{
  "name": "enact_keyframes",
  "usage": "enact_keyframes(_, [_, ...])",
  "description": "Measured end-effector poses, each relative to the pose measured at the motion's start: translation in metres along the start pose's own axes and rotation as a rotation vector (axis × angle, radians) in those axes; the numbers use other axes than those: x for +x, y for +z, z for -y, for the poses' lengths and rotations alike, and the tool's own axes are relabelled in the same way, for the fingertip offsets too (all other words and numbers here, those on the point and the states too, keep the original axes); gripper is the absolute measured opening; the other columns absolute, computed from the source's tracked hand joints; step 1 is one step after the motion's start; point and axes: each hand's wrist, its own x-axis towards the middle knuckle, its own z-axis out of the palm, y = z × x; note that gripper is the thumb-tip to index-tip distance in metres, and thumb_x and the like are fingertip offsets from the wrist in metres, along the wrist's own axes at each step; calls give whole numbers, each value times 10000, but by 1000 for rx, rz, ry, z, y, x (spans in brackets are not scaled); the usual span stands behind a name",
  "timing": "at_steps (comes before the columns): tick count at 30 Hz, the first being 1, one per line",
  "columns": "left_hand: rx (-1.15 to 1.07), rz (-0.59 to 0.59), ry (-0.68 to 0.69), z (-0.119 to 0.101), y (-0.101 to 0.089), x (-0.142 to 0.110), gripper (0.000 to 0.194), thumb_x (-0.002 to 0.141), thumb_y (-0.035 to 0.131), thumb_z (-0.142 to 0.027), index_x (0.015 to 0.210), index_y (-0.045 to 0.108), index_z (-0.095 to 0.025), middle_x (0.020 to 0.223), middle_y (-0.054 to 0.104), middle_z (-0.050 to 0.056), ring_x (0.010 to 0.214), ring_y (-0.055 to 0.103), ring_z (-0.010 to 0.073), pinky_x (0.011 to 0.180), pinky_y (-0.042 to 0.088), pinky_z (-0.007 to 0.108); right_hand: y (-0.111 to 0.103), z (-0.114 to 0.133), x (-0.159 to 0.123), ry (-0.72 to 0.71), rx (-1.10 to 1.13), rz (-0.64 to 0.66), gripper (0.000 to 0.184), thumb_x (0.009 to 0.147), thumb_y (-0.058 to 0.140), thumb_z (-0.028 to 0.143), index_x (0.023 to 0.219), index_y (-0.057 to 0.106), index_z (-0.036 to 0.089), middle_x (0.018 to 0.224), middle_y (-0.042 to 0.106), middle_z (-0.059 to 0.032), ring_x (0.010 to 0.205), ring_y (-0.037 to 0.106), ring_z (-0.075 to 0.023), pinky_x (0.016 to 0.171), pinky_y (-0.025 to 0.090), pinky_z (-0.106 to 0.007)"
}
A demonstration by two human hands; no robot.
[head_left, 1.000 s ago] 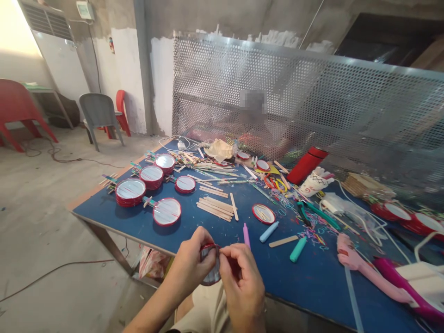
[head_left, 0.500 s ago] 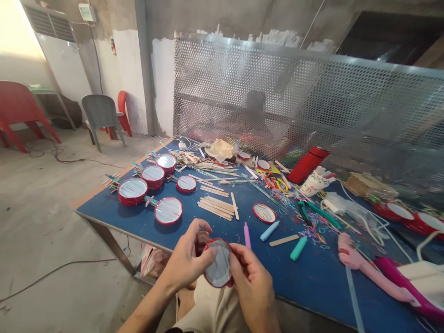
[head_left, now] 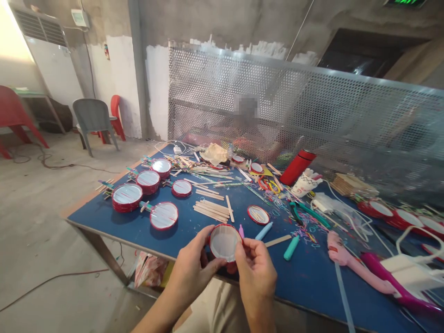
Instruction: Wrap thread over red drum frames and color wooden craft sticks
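Both hands hold a small round red-rimmed drum with a pale skin facing up, just above the near edge of the blue table. My left hand grips its left side, fingers curled round the rim. My right hand pinches its right side, thumb on the rim. Several like drums with sticks through them lie at the table's left. Wooden sticks and a red lid lie beyond the hands.
Crayons, pliers, rubber bands, a red flask, a cup and pink glue guns clutter the table's middle and right. A perforated metal screen stands behind, a person seated past it. Chairs stand left.
The drum has risen and tilted from edge-on to skin up, and both hands moved forward over the table edge. The camera view shifted slightly.
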Motion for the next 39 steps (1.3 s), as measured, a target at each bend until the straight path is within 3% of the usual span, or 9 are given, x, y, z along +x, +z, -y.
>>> enact_keyframes(6, [83, -13, 210, 4, -3, -1, 626, 775, 605, -140, 1395, 525, -166, 931, 737, 27, 522, 596, 78, 558, 537, 181, -5, 1, 3, -70, -15, 11, 372, 735, 692, 555, 778, 637, 190, 648, 718, -43, 414, 629, -169, 356, 504, -256])
enact_keyframes(16, [165, -100, 367, -1, -4, 1, 574, 751, 514, -97, 1319, 591, -87, 764, 735, 15, 463, 601, 71, 504, 528, 149, -9, 1, 2, -91, -30, 36, 370, 765, 677, 552, 787, 656, 183, 630, 702, -34, 410, 610, -159, 368, 498, -254])
enact_keyframes(22, [184, -88, 306, -4, -2, -1, 603, 738, 595, -156, 1337, 572, -96, 927, 767, 65, 482, 618, 73, 524, 559, 165, -9, -4, 2, -132, 21, 23, 337, 785, 694, 513, 789, 658, 178, 632, 703, -28, 407, 602, -150, 361, 488, -244])
enact_keyframes(28, [210, -96, 267, -2, 1, -1, 613, 719, 599, -170, 1331, 587, -137, 784, 742, 11, 465, 617, 85, 531, 576, 170, -9, -3, 2, -74, 38, 49, 384, 772, 694, 558, 808, 650, 178, 624, 701, -27, 404, 612, -156, 382, 516, -258])
enact_keyframes(39, [188, -121, 323, -1, 0, 0, 645, 702, 569, -108, 1344, 622, -152, 663, 671, -42, 442, 565, 67, 636, 621, 192, -10, -2, 1, -58, 25, 49, 394, 762, 688, 577, 793, 647, 186, 649, 712, -50, 466, 650, -186, 383, 515, -269])
